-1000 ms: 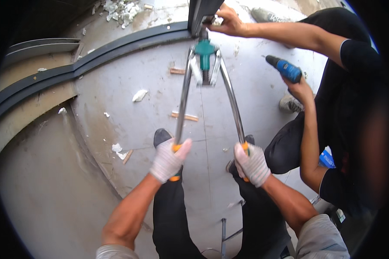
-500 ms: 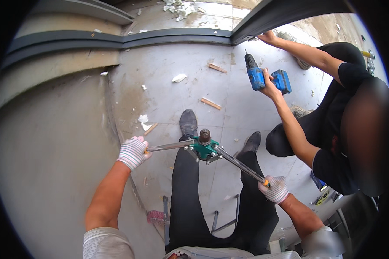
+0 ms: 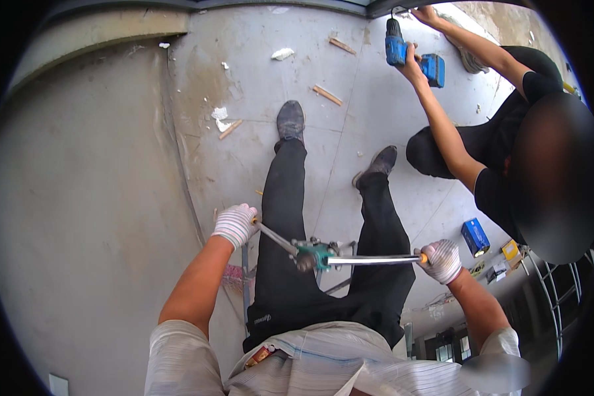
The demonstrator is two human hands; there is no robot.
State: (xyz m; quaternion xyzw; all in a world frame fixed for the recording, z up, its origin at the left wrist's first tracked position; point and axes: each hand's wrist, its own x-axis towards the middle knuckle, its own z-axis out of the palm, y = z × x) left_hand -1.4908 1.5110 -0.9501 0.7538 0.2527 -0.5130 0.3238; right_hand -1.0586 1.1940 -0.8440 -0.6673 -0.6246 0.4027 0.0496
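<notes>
A long-arm hand riveter with a green head [image 3: 320, 255] is held level in front of my thighs, its two metal handles spread apart. My left hand [image 3: 236, 226], in a striped glove, is closed round the orange end of the left handle. At the other handle's orange end, my right hand [image 3: 440, 261] is wrapped in a matching glove. The riveter's dark round nose [image 3: 305, 263] faces back toward my body. Both my legs [image 3: 285, 204] stretch forward beneath it.
At the right a crouching co-worker holds a blue cordless drill [image 3: 397, 50] to a dark metal frame [image 3: 350, 6]. Wood strips [image 3: 327, 96] and white scraps [image 3: 283, 54] litter the pale floor. A blue box [image 3: 475, 237] lies right of my right hand. A grey panel [image 3: 92, 191] spans the left.
The riveter has come closer to my body, and its nose has swung round toward me. My view has tipped downward. The co-worker's drill has moved up to the frame.
</notes>
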